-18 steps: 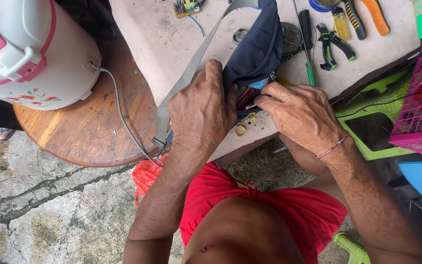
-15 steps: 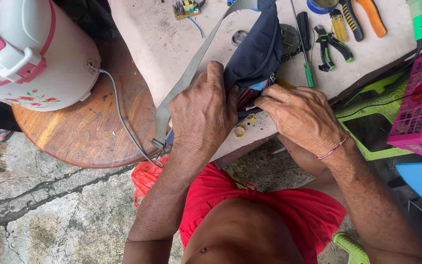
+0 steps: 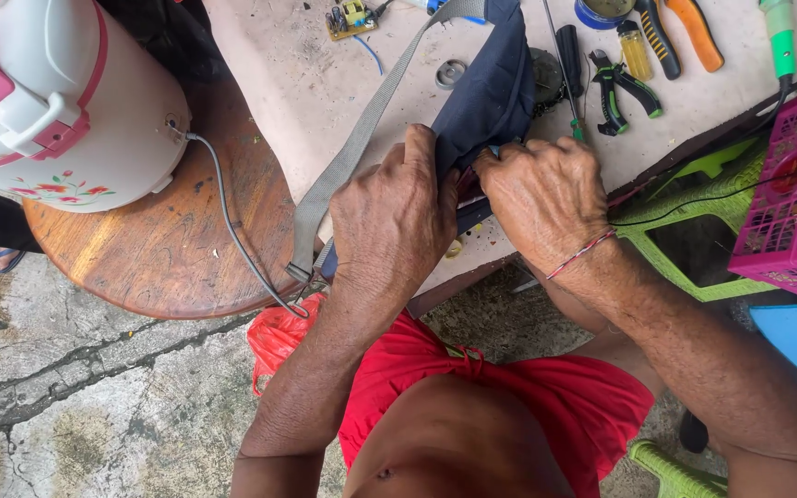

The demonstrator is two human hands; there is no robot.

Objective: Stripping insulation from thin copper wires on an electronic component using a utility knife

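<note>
While left hand [image 3: 397,217] grips bag [image 3: 489,97], right hand [image 3: 541,189] pinches its opening; strap [image 3: 352,152] trails left. Pliers [image 3: 615,88] near.

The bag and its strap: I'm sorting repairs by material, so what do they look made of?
Bag: dark navy woven cloth, matte, likely synthetic; it folds softly under the left hand and right hand. Strap: grey flat webbing, probably nylon, with a metal ring at its end.

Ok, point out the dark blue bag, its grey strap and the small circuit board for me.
dark blue bag [image 3: 491,101], head view, on the cloth above the hands.
grey strap [image 3: 362,138], head view, on its middle stretch across the table.
small circuit board [image 3: 350,18], head view, on its green top face.
</note>
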